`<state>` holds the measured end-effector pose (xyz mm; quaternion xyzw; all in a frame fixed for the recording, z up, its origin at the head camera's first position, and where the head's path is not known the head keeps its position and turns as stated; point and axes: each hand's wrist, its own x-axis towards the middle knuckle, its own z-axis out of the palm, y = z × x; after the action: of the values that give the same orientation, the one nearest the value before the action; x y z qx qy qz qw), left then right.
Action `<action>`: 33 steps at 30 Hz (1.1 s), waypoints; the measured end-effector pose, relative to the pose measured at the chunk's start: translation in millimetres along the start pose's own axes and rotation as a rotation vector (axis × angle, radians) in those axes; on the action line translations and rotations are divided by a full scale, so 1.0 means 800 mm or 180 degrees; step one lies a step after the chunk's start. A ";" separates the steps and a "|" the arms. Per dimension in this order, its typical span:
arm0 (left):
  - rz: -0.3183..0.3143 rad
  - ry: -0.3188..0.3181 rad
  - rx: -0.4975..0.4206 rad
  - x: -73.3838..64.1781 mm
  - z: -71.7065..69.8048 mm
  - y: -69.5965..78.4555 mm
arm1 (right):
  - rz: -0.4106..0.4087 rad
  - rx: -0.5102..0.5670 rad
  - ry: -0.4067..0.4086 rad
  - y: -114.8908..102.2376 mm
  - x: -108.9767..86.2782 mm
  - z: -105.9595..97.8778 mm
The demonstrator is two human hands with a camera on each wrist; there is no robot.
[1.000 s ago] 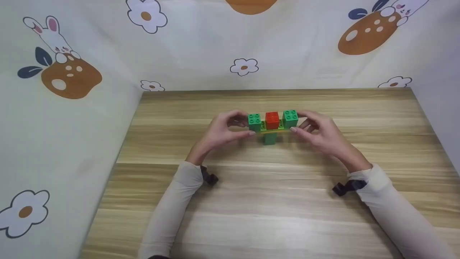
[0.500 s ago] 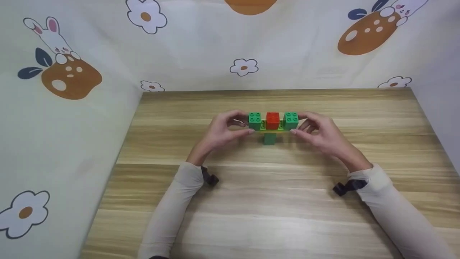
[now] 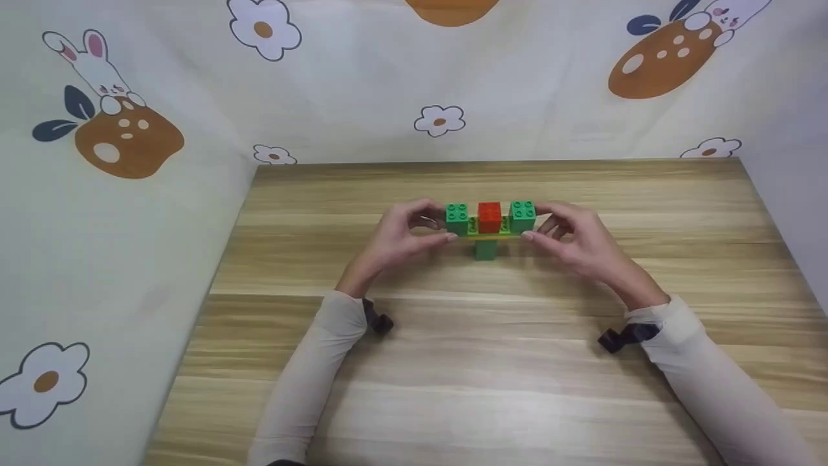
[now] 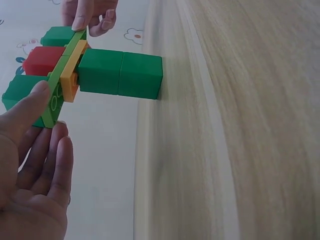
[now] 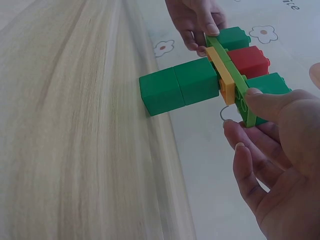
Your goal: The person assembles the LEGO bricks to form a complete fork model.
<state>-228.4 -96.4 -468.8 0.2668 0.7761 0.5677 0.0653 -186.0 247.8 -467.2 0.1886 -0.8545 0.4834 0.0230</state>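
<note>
A toy building-brick structure (image 3: 486, 248) stands upright on the table, held from both ends. Its column is two stacked green bricks (image 4: 120, 73), topped by an orange plate (image 5: 220, 75) and a longer light-green layer (image 5: 235, 77). Along the top sit a green brick (image 3: 457, 218) at the left, a red brick (image 3: 490, 217) in the middle and another green brick (image 3: 522, 216) at the right. My left hand (image 3: 404, 233) pinches the left end, thumb on the near side. At the right end, my right hand (image 3: 579, 239) grips likewise, its other fingers curled behind.
The wood-grain table (image 3: 453, 362) extends around the structure. A patterned cloth wall (image 3: 362, 97) rises behind the far edge, with more cloth along the left (image 3: 129, 259) and right sides. Dark wrist bands (image 3: 378, 318) sit at both sleeve cuffs.
The top of the structure, slightly higher at its right end a second ago, now lies nearly level. Both hands keep their grip and have barely moved.
</note>
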 end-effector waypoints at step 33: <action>0.0009 0.0067 0.0135 -0.001 0.003 -0.004 | 0.0209 0.0126 0.0034 -0.002 -0.003 0.000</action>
<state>-227.6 -95.7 -472.6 0.2632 0.7882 0.5540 0.0506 -183.4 247.8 -466.4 0.1583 -0.8504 0.5017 0.0080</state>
